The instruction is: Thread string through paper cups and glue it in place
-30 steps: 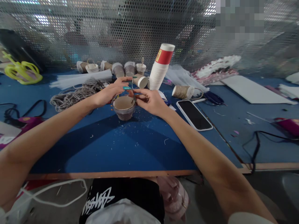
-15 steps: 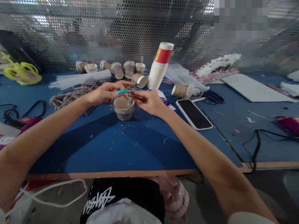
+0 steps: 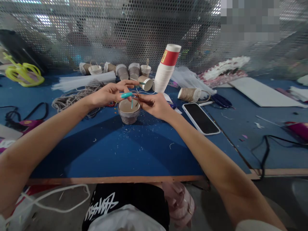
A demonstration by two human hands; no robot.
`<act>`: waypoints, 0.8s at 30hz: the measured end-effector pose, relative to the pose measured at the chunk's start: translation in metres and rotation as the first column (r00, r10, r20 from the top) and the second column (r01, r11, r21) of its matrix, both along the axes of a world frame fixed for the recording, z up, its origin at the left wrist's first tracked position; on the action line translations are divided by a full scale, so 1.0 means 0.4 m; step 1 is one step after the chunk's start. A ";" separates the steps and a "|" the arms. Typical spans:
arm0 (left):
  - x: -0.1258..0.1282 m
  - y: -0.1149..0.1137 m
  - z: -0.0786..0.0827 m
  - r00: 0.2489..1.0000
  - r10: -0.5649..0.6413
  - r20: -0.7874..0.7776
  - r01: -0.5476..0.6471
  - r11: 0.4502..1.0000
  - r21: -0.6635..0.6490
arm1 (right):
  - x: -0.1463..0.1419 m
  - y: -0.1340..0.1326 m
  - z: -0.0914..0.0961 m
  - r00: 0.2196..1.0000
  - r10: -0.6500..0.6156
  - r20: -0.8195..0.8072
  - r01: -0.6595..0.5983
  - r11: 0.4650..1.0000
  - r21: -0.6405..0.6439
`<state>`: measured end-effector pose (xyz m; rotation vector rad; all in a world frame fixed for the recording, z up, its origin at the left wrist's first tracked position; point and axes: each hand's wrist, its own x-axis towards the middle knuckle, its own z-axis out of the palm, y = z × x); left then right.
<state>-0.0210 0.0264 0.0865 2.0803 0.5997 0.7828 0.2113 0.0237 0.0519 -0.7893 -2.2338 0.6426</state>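
A small paper cup wrapped in grey cord (image 3: 129,117) stands upright on the blue table, its pale inside facing up. Over its left rim is my left hand (image 3: 108,94), with long teal nails. Its index finger is stretched out and its thumb points right, apart from it. My right hand (image 3: 154,104) is over the cup's right rim, fingers pinched together and meeting the left thumb's tip. A thin strand shows by the fingertips; what the right fingers pinch is too small to make out. A teal nail hangs over the cup's opening.
Behind the hands lie a grey cord heap (image 3: 69,99), white strips (image 3: 84,80) and several wrapped cups (image 3: 122,72). A tall paper cup stack (image 3: 165,73) leans at the back. To the right are a twine-wrapped cup (image 3: 189,94), a phone (image 3: 201,118) and a white board (image 3: 258,93).
The view has shifted slightly, so the things on the table appear a little further right. Both hands keep nearly the same pose over the cup.
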 end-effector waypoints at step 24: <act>-0.026 0.029 -0.015 0.981 -0.126 -0.148 0.122 0.992 -0.034 | 0.002 -0.003 0.003 1.000 0.003 -0.011 -0.003 1.000 0.018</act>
